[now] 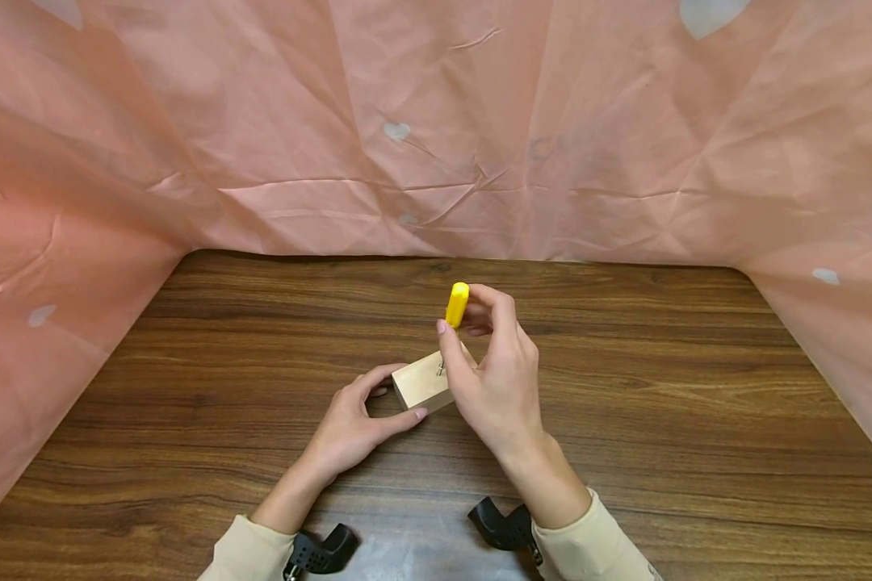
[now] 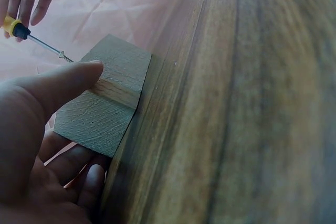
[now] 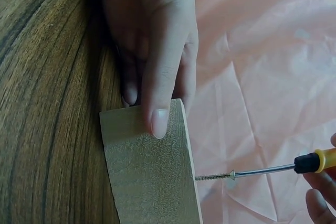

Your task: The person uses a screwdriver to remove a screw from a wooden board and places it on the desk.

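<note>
A pale wooden block (image 1: 417,384) lies on the table, gripped at its left end by my left hand (image 1: 347,424). The thumb presses the near side, and the other fingers are behind the block, partly hidden. Out of the block's top face stands a screw (image 3: 214,177), most of its thread showing. A screwdriver (image 1: 457,305) with a yellow handle and black collar meets the screw head with its tip. My right hand (image 1: 505,383) pinches that handle between thumb and fingers, above the block. In the head view this hand covers the block's right end.
Dark wood-grain table (image 1: 661,387) spreads around the hands. Pink curtain (image 1: 436,161) with pale hearts hangs along the back and both sides. Black wrist mounts (image 1: 505,526) sit by the beige cuffs, low in the head view.
</note>
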The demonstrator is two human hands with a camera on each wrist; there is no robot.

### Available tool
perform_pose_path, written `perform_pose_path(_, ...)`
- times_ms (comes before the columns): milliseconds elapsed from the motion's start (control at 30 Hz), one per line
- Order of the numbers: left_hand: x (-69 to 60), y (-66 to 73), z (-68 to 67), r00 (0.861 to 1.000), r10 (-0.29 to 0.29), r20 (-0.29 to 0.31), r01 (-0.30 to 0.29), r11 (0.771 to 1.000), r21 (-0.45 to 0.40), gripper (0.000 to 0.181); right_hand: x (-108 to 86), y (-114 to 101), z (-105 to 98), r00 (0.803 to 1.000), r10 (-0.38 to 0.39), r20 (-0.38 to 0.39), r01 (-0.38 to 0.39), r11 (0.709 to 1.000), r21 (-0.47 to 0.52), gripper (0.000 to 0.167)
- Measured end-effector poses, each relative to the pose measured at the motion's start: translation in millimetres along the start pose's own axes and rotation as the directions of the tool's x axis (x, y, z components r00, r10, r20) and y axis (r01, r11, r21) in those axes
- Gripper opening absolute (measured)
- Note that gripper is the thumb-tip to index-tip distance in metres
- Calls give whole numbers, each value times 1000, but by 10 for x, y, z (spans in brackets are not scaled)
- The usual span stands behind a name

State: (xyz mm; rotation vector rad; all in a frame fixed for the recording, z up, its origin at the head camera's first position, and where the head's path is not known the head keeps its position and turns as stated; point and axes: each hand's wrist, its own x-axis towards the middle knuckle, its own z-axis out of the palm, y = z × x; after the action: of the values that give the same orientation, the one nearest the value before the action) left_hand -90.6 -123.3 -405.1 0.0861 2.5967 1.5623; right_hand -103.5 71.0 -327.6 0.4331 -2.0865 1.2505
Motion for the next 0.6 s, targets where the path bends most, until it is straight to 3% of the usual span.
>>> perform_pose_path(400, -5, 5, -7, 1000, 10, 6, -10, 1000, -4, 58, 2, 23, 15, 997, -73, -12, 72, 997, -42, 32)
perform_pose_path(600, -4, 1, -8, 1000, 15, 5, -15, 1000, 1, 57, -4, 26, 17, 999, -50, -11, 49, 997, -54, 35)
